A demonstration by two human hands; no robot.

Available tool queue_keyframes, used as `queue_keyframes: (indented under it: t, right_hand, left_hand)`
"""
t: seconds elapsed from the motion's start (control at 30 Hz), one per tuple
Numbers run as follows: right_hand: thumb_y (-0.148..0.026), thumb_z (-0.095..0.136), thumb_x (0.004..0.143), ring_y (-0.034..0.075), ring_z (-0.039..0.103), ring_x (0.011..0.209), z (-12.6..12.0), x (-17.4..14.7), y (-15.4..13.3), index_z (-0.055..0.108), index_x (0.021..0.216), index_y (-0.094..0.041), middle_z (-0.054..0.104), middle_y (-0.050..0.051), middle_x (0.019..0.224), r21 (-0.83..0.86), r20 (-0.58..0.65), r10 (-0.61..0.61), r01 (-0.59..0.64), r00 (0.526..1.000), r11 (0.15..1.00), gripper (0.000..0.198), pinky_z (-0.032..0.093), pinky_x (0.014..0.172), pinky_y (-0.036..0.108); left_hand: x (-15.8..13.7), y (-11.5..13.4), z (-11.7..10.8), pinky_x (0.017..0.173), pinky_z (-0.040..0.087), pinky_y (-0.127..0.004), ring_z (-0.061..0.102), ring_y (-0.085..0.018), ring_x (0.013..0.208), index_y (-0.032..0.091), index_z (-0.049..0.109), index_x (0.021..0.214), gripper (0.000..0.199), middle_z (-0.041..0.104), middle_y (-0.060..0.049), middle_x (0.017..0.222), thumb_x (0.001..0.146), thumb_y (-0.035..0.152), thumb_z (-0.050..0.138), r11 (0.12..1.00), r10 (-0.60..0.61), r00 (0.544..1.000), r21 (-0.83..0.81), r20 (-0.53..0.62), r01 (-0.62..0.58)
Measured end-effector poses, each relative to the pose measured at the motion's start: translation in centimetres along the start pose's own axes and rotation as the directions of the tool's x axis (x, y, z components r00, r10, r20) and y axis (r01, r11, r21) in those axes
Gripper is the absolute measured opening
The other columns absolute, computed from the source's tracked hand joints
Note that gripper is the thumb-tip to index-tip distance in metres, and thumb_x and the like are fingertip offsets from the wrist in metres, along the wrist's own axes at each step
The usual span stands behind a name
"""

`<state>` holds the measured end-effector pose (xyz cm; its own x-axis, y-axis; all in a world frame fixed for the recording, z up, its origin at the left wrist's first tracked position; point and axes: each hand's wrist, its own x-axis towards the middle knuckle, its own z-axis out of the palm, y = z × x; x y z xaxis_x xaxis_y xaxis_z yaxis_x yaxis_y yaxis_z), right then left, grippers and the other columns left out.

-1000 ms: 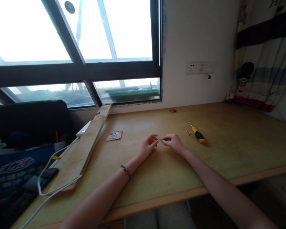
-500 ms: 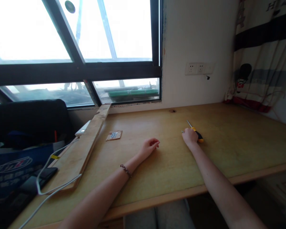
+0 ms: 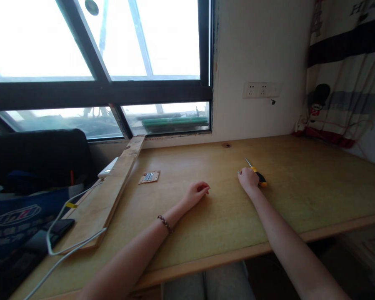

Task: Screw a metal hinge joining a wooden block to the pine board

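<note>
My left hand (image 3: 197, 193) rests on the wooden table (image 3: 187, 233), its fingers loosely curled with the thumb against them. Nothing shows in it. To the right, my right hand (image 3: 248, 179) is closed in a fist, knuckles up. A small shiny metal piece (image 3: 238, 172) sticks out at its left side, too small to name. Just beside that hand lies a screwdriver (image 3: 262, 178) with a yellow and black handle, its shaft pointing away; the hand partly covers it. Left of my left hand, a small brown piece (image 3: 156, 176) with silvery metal parts (image 3: 148, 176) on it lies flat.
A long wooden board (image 3: 112, 196) runs along the table's left side, with a white cable (image 3: 81, 243) over its near end. A dark chair back (image 3: 37, 150) and a blue bag (image 3: 15, 216) stand at the left. Wall sockets (image 3: 257, 89) are behind the table.
Almost nothing differs. My right hand has shifted very slightly to the left; my left hand and the screwdriver stay where they were.
</note>
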<state>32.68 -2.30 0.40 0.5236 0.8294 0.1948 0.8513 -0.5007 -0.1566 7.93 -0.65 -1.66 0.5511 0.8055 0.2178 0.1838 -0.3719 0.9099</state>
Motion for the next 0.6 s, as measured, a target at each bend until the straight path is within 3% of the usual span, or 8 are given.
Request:
queue_keyframes:
  t: [0.6]
  right_hand:
    - [-0.026,0.039,0.086,0.022,0.062,0.083,0.23,0.19,0.73,0.066,0.094,-0.012,0.062,0.017,0.094,-0.013,-0.053,0.031,-0.032,0.998,0.999,0.031,0.046,0.066,0.029]
  left_hand:
    - [-0.13,0.29,0.02,0.055,0.041,-0.022,0.053,-0.010,0.054,0.015,0.060,0.074,0.026,0.059,-0.001,0.060,0.073,0.040,0.055,0.999,-0.027,1.000,-0.017,0.010,0.027]
